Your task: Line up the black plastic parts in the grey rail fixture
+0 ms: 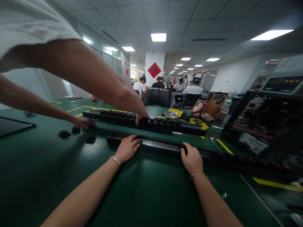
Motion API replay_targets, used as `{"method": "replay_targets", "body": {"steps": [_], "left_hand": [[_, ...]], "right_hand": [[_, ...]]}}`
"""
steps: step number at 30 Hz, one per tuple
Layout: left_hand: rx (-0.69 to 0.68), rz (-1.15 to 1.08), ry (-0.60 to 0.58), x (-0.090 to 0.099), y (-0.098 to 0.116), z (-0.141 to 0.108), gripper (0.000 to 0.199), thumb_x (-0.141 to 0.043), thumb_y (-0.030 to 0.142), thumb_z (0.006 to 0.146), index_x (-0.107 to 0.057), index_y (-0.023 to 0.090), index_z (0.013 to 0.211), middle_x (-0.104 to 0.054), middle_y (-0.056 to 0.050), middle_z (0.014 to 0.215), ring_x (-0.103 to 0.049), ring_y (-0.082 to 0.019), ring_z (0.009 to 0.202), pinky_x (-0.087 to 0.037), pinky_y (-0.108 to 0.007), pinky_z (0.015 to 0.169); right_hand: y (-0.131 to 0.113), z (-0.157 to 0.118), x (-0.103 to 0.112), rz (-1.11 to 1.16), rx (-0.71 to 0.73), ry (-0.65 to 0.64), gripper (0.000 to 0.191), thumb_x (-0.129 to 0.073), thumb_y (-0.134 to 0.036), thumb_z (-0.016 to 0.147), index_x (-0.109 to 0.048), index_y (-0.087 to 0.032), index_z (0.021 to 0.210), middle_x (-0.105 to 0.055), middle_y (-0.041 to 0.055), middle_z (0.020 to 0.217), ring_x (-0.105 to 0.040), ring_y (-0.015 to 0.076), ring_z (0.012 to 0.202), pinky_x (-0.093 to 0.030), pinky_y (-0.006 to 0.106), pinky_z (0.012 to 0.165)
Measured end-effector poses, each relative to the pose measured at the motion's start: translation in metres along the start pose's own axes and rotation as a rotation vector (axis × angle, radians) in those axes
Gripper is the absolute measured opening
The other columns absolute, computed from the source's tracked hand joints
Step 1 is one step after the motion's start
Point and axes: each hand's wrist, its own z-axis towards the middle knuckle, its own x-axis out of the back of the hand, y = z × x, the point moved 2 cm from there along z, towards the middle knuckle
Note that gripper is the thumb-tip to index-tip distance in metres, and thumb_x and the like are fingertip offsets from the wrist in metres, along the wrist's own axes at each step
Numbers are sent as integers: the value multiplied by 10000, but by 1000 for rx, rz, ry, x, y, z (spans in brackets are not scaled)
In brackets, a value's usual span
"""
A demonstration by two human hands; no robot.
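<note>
A long black channel rail (161,144) with a shiny inner strip lies across the green table in front of me. My left hand (127,148) rests over its left part, fingers bent across the edge and thumb on the near side. Further right, my right hand (193,158) curls at the rail, with a small black part (184,149) between its fingertips and thumb, mostly hidden. A row of dark parts (239,159) sits along the rail's right end, blurred.
A co-worker's arm (94,69) reaches in from the left to a second black rail (189,128) holding several parts; their other hand (82,123) is near loose black parts (91,138). Behind stands a metal bowl (171,115). At right is an open dark case (255,123).
</note>
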Motion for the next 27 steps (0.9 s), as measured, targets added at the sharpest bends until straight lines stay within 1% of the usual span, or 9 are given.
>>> {"method": "replay_targets", "body": {"steps": [7,12,17,23,27], "left_hand": [[-3,-5,10,2,3,0,374,-334,416,914,-587,268,1147,-506,-69,1313,-444,-228,1207,-368,-423,979],[-7,-18,12,1,2,1,370,-346,417,911,-586,272,1152,-516,-67,1304,-445,-228,1206,-366,-424,983],[1,-25,22,-1,1,1,366,-355,424,907,-581,289,1160,-507,-54,1318,-444,-229,1210,-360,-429,994],[3,-15,19,-1,3,1,372,-347,424,909,-589,282,1153,-510,-66,1315,-450,-236,1204,-368,-435,981],[7,17,13,-1,3,1,375,-338,423,913,-582,280,1159,-507,-65,1317,-447,-231,1208,-366,-423,981]], "right_hand": [[-2,0,-5,32,36,-3,364,-380,-310,860,-566,-160,1135,-646,102,1065,-567,218,970,-464,371,856],[-3,-1,-5,43,59,5,350,-385,-298,861,-577,-150,1113,-637,104,1102,-565,215,996,-449,374,895],[-4,-1,-8,73,104,20,342,-381,-265,856,-587,-155,1106,-629,107,1130,-566,214,1015,-432,400,933],[-14,0,-11,114,148,-21,374,-376,-229,849,-573,-141,1154,-593,120,1201,-531,224,1112,-420,418,966],[-20,0,-11,111,152,-53,387,-367,-214,851,-567,-125,1170,-588,122,1207,-518,224,1133,-414,408,979]]}}
